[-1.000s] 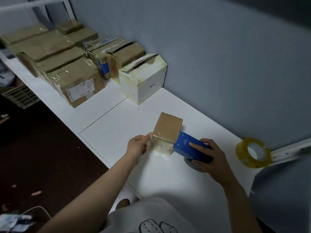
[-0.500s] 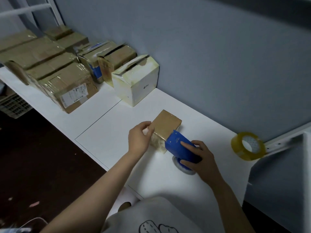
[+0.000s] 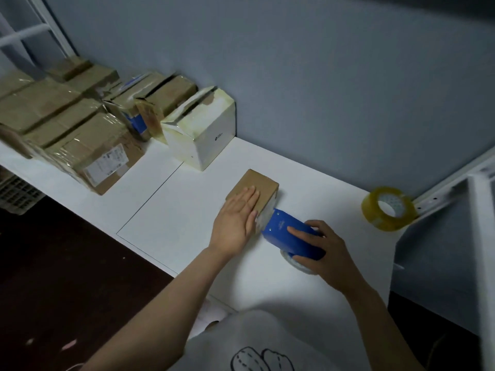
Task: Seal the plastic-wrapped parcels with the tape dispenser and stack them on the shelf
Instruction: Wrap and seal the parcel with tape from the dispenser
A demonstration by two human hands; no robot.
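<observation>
A small brown parcel (image 3: 263, 186) wrapped in clear plastic lies on the white shelf board (image 3: 187, 210). My left hand (image 3: 237, 218) rests flat on its top with straight fingers. A blue tape dispenser (image 3: 290, 236) touches the parcel's near end, its tape roll showing underneath. My right hand (image 3: 325, 250) grips the dispenser from above, fingers curled round its body.
A white box (image 3: 203, 135) and several plastic-wrapped brown parcels (image 3: 88, 148) stand in rows at the left along the grey wall. A spare roll of yellowish tape (image 3: 388, 208) lies at the right by a white metal frame (image 3: 476, 236). Dark floor lies below the shelf's front edge.
My left hand let go of the parcel's near corner and now lies flat on its top. The dispenser stays against the parcel's near end in my right hand.
</observation>
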